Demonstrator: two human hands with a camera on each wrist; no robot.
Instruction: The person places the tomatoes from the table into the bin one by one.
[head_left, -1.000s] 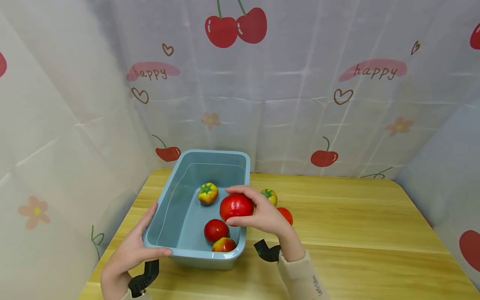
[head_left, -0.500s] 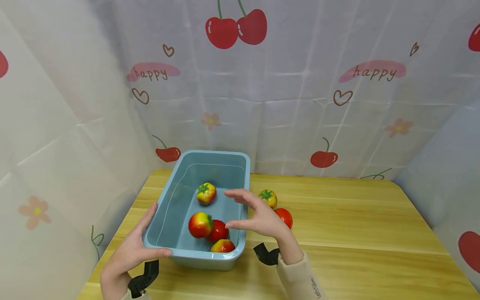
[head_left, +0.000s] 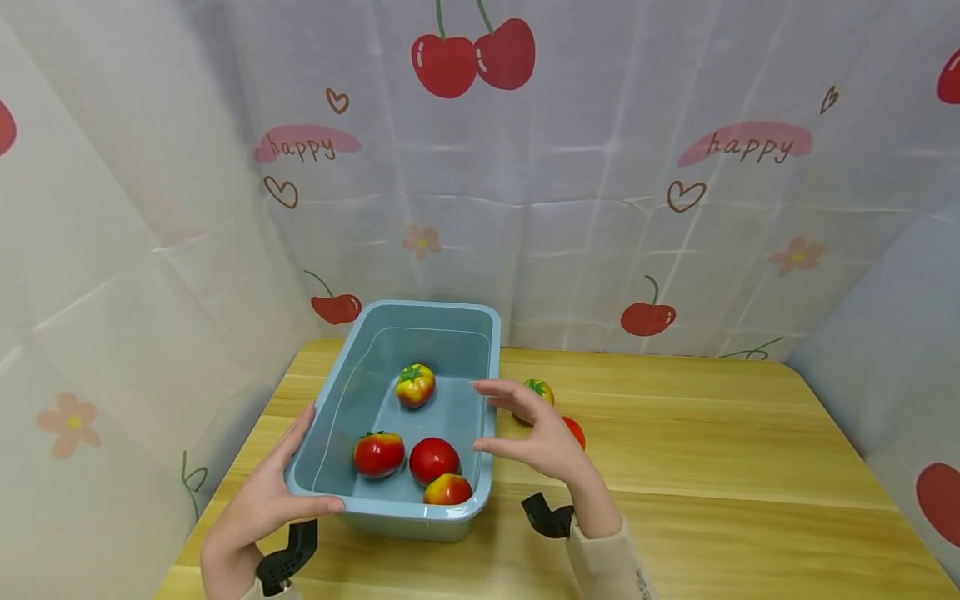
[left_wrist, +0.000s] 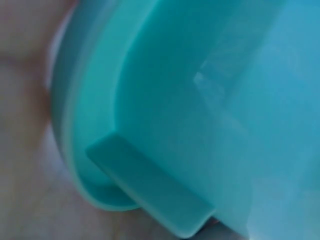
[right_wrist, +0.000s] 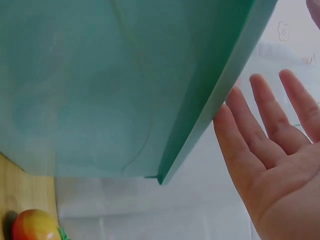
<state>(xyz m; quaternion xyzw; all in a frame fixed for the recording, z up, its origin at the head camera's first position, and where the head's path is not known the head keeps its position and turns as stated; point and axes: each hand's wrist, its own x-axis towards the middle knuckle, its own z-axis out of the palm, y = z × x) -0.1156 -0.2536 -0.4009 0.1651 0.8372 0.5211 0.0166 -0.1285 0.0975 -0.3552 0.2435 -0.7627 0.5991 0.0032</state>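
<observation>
A blue plastic bin (head_left: 390,507) sits toward the left of the table. My left hand (head_left: 262,496) holds its near left corner, thumb along the front rim and fingers along the left side. Inside lie several tomatoes: a red one with a green top (head_left: 378,456) at the left, a plain red one (head_left: 433,462), a red-yellow one (head_left: 448,490) by the front wall, and a yellow-red one (head_left: 416,385) farther back. Over the bin's right rim, my right hand (head_left: 542,435) hovers with spread, loosely bent fingers and holds nothing.
Right of the bin, a yellow tomato (head_left: 538,388) and a red tomato (head_left: 576,430) lie on the wooden table (head_left: 712,467), partly hidden behind my right hand. A cherry-printed white curtain (head_left: 570,208) stands behind and at the sides.
My right hand let go of a red tomato over the bin. It dropped and rolled left to rest near the left wall. The right hand then drew back rightward; the left hand stayed put.
</observation>
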